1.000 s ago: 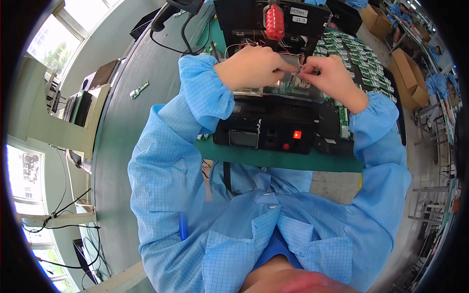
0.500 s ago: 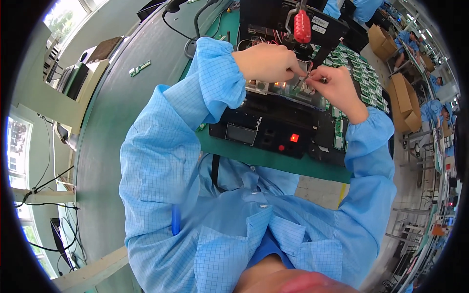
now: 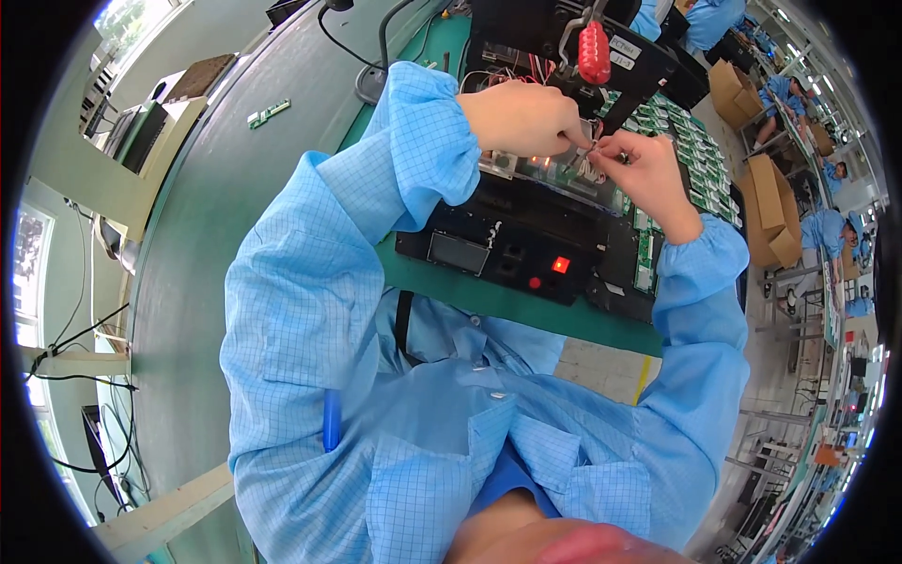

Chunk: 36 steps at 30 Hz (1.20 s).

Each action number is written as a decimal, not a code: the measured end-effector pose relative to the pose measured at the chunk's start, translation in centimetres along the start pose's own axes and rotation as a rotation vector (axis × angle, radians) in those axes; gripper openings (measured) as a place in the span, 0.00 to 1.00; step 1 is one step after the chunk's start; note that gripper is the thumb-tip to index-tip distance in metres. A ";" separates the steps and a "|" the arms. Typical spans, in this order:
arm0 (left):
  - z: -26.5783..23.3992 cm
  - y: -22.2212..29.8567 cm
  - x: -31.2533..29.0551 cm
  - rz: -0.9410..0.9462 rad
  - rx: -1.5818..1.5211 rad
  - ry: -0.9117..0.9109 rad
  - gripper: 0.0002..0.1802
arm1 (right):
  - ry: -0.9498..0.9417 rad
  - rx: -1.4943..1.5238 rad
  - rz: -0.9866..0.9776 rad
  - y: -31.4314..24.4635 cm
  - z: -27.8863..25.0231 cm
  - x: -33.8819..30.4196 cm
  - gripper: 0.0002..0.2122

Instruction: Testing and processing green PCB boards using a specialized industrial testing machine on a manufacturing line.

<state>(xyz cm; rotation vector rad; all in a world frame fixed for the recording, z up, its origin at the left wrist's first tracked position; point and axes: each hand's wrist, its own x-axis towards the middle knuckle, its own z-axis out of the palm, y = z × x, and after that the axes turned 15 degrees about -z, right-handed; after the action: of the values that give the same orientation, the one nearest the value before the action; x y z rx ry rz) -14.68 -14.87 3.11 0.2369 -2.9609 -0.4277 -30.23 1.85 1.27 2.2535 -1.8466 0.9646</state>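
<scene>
Green bench (image 3: 235, 174): right hand (image 3: 651, 174) pinching a tiny part (image 3: 591, 150), left hand's (image 3: 521, 117) grip unclear, over black electronics fixture (image 3: 507, 252); probably light, fragile, best held by edges.

Sleeves (image 3: 299, 291) were matt woven cloth. Handle (image 3: 594, 54) looked glossy, bumpy plastic. Cover (image 3: 590, 191) looked clear, shiny plastic; machine (image 3: 500, 260) front was matt, scuffed. Counter (image 3: 221, 216) was smooth, faintly sheened. Carton (image 3: 772, 214) was matt cardboard.
</scene>
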 end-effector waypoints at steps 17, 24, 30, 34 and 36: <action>0.4 -0.3 0.1 0.061 0.059 0.104 0.17 | -0.002 -0.038 -0.002 -0.1 0.0 0.3 0.06; 0.3 -0.6 0.0 0.065 0.014 0.068 0.16 | -0.014 -0.020 0.002 -0.4 -0.2 0.4 0.05; -0.5 0.5 -1.1 -0.006 0.005 0.063 0.20 | 0.067 -0.141 0.028 -2.2 -0.7 -0.1 0.05; 0.5 0.1 -1.3 -0.007 -0.042 0.145 0.21 | 0.043 -0.135 0.068 -1.3 -0.3 -0.6 0.05; 0.9 0.0 -1.4 0.021 -0.013 0.199 0.21 | 0.120 -0.132 -0.050 -0.6 0.0 -1.0 0.07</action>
<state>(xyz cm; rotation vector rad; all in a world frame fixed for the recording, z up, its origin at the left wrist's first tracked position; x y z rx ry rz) -13.46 -14.39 2.09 0.2317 -2.7629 -0.3956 -29.73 2.89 0.93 2.1067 -1.7419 0.9196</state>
